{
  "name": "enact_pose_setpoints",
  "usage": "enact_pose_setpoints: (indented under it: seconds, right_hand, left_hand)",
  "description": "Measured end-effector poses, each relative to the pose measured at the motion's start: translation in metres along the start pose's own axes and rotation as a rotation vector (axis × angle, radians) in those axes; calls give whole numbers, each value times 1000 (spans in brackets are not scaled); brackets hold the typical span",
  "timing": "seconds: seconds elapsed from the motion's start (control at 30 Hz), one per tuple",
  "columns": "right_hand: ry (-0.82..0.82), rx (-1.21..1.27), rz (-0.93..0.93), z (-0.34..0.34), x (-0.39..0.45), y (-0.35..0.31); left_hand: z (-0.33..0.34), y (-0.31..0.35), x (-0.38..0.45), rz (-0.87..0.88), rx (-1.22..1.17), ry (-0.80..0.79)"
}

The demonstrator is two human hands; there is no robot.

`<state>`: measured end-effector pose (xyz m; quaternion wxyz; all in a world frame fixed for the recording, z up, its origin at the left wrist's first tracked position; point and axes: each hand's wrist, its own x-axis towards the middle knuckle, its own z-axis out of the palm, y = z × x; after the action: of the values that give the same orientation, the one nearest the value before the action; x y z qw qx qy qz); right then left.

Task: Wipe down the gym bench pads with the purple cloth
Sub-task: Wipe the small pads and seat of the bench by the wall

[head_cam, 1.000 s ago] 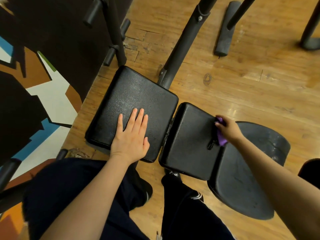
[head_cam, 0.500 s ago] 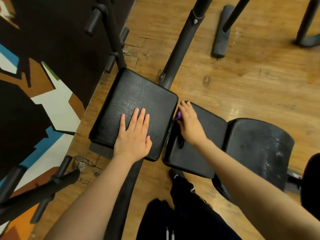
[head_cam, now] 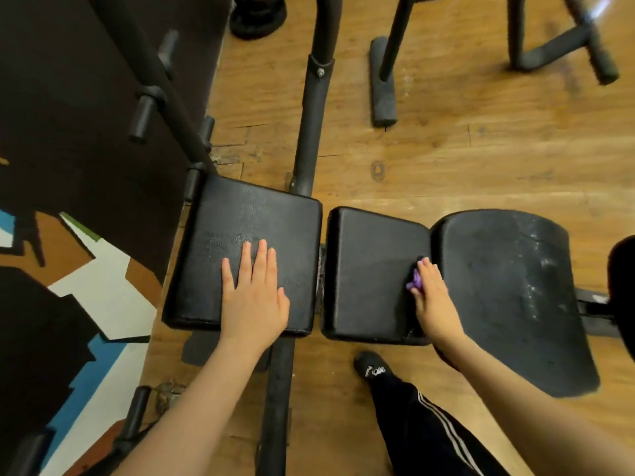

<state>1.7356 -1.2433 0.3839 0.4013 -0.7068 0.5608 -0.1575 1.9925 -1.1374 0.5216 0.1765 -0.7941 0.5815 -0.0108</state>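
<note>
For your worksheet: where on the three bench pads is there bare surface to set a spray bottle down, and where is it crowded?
Free: the far half of the left pad, beyond the left hand; most of the middle pad; the whole right pad. Crowded: the seam between middle and right pads, where the right hand presses the purple cloth.

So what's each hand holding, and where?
Right hand holds the bunched purple cloth under its fingers, only an edge showing. Left hand holds nothing, flat on the left pad.
</note>
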Motion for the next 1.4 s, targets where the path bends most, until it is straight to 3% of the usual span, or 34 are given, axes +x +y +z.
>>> enact_pose_setpoints:
  seconds: [0.13,0.23,0.3,0.63,0.97,1.27,1.4]
  right_hand:
    - [83,164,123,-10,36,-3]
    - [196,389,289,-21,75,-7]
    - [217,458,303,-23,85,-4]
    - [218,594,456,3,-48,3]
    - [200,358,323,-23,73,-12]
    - [142,374,422,-4,-47,3]
    - [172,397,446,3,-61,4]
  left_hand:
    - [-1,6,2,204,58,-4]
    - [1,3,5,241,64,-9]
    - [4,3,5,253,65,-2]
    - [3,6,4,266,79,6]
    - [4,7,4,274,74,6]
    - [6,5,4,291,61,38]
    - [9,5,3,304,40,69]
